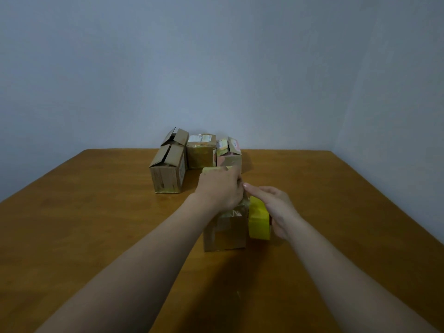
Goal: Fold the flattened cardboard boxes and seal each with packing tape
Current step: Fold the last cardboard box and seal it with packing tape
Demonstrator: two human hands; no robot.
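A small brown cardboard box [224, 234] stands upright near the middle of the smooth wooden worktop [96, 224]. The left hand [219, 191] lies palm-down over its top; whether the fingers curl or press flat I cannot tell. The right hand [276, 210] grips a glossy yellow tape roll [258, 219] just beside the box's right face. Three creased, taped boxes [200, 152] sit by the wall.
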